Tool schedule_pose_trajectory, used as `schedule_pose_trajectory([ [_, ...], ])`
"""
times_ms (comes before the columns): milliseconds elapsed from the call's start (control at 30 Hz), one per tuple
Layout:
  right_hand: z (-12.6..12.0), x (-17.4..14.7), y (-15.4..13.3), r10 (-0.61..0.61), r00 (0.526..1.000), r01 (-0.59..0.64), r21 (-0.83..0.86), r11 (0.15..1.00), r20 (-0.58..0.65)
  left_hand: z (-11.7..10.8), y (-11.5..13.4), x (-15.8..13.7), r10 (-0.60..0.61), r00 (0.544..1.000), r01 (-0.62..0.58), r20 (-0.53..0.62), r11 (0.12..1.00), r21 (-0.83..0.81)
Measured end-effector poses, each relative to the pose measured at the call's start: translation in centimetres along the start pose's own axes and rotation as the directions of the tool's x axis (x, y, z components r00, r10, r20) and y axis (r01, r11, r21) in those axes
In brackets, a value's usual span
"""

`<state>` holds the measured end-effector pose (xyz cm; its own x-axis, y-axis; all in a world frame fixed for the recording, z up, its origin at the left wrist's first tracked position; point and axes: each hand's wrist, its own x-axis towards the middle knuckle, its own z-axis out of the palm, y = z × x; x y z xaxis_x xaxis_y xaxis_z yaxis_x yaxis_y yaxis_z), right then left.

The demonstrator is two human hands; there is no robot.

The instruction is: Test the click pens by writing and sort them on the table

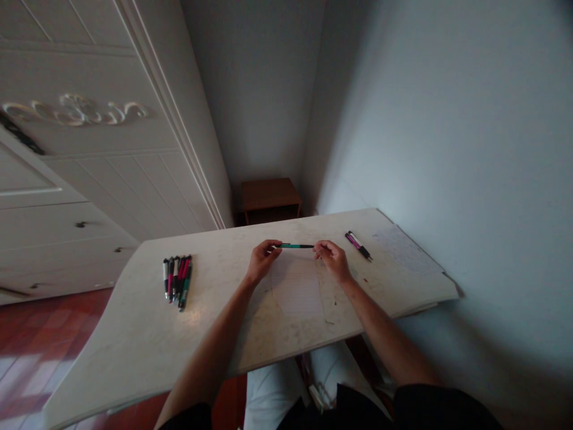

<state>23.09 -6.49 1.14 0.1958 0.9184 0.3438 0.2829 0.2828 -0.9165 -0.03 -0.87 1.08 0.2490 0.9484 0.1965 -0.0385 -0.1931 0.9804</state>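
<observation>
A green pen [295, 246] with dark ends lies level between my two hands, above the far edge of a lined sheet of paper [296, 286]. My left hand [264, 258] pinches its left end, where a dark clip shows. At the other end, the fingertips of my right hand [332, 258] close on the dark tip. Left of my hands, a row of several pens [177, 278] in white, red, black and green rests on the table. Two more pens, one of them a purple pen [356, 240], lie side by side to the right of my right hand.
The white, stained table [215, 322] spans the view. A sheet with handwriting [403, 248] lies at its right end by the wall [447, 149]. A white cabinet [111, 131] stands at the left, and a small brown wooden stand [271, 194] sits beyond the far edge.
</observation>
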Motion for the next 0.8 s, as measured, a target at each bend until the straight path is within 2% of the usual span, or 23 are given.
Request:
schedule_pose_trajectory([
  [133,0.04,-0.01,0.09,-0.009,1.0,0.009,0.005,1.0,-0.002,0.11,-0.1,0.07,0.025,0.998,-0.027,-0.052,0.998,-0.054],
  [233,0.07,-0.03,0.0,-0.01,1.0,0.01,0.015,1.0,0.001,0.15,0.05,0.02,0.003,0.997,-0.005,-0.074,1.0,-0.019],
  [367,0.03,-0.04,-0.18,-0.006,1.0,0.006,0.031,0.999,-0.001,-0.01,0.08,0.0,-0.032,0.999,0.032,-0.014,0.999,0.031],
  [533,-0.04,-0.06,0.07,-0.014,1.0,0.014,0.029,0.999,0.0,-0.03,-0.1,-0.02,-0.009,0.999,0.014,0.046,0.995,-0.103],
  [633,-0.01,-0.05,0.32,-0.018,1.0,0.018,0.022,1.0,0.005,0.13,0.03,-0.07,-0.005,1.0,0.009,0.028,0.988,-0.154],
  [800,-0.02,-0.02,0.31,-0.024,1.0,0.024,0.015,1.0,0.003,0.24,0.2,-0.04,-0.052,0.997,0.052,-0.053,0.999,0.002],
])
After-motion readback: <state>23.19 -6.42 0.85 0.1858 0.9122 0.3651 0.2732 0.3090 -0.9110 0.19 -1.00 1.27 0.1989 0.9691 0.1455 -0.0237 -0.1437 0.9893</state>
